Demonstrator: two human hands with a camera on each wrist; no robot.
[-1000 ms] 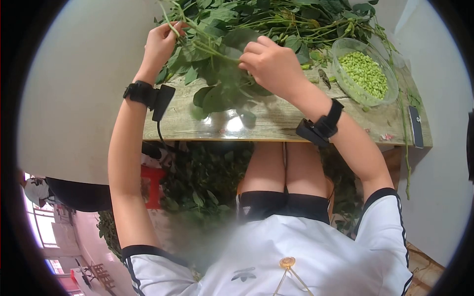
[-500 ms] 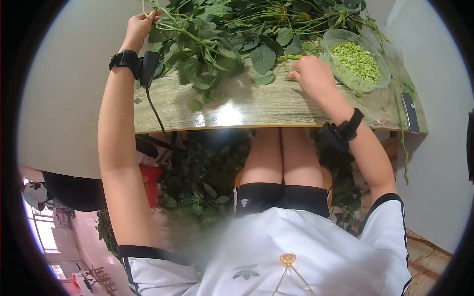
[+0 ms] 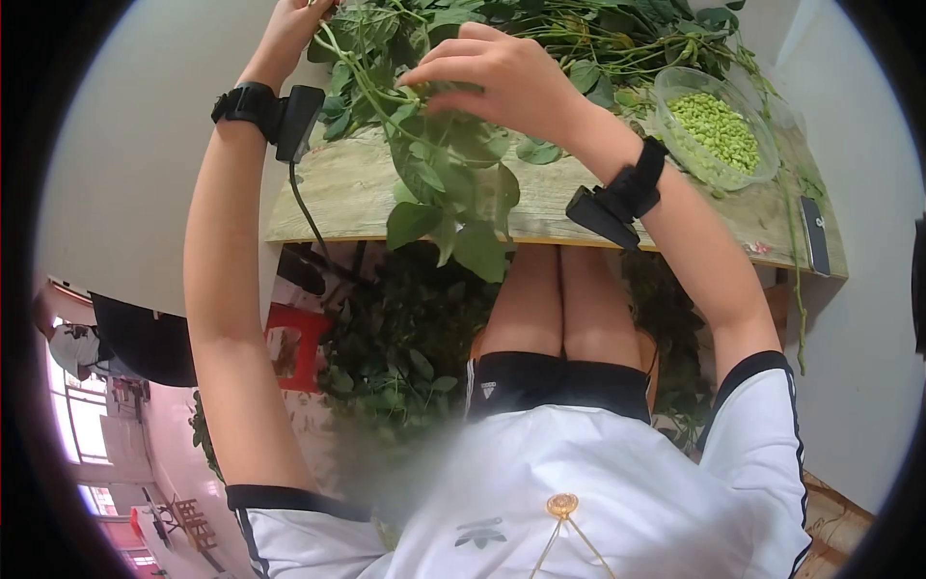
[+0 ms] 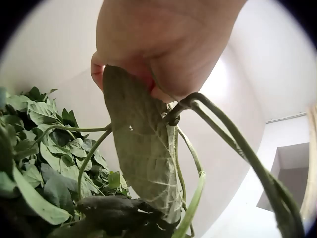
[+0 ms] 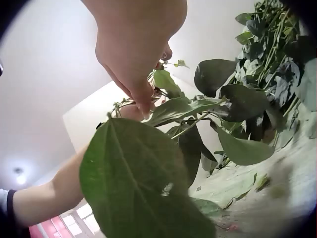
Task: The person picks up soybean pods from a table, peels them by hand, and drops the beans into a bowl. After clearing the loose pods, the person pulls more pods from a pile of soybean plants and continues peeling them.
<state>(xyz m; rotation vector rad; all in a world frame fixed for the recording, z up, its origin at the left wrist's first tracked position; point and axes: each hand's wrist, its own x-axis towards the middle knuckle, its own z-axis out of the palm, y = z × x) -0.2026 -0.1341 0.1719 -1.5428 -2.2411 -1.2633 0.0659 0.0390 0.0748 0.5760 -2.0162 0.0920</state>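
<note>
At the upper left of the head view my left hand [image 3: 289, 37] grips the stems of a leafy green plant [image 3: 415, 220]. Its leaves hang down over the table's front edge. In the left wrist view the hand [image 4: 166, 44] is above a large leaf [image 4: 141, 144], which partly hides the fingers. My right hand [image 3: 516, 82] reaches across to the same plant, its thumb and fingertips pinching around a stem. The right wrist view has that hand [image 5: 138, 54] with fingertips close together among stems, a broad leaf [image 5: 133, 178] below.
A clear bowl [image 3: 670, 145] of shelled green beans [image 3: 714, 130] stands right on the wooden table [image 3: 328, 198]. More leafy stems [image 3: 617, 34] lie along the back. A phone [image 3: 815, 236] is at the right edge; a red stool [image 3: 299, 343] and greenery [image 3: 395, 338] are below.
My right hand has moved left from beside the bowl to the stems. The held plant has swung toward me over the table edge, and my left hand is slightly higher in view.
</note>
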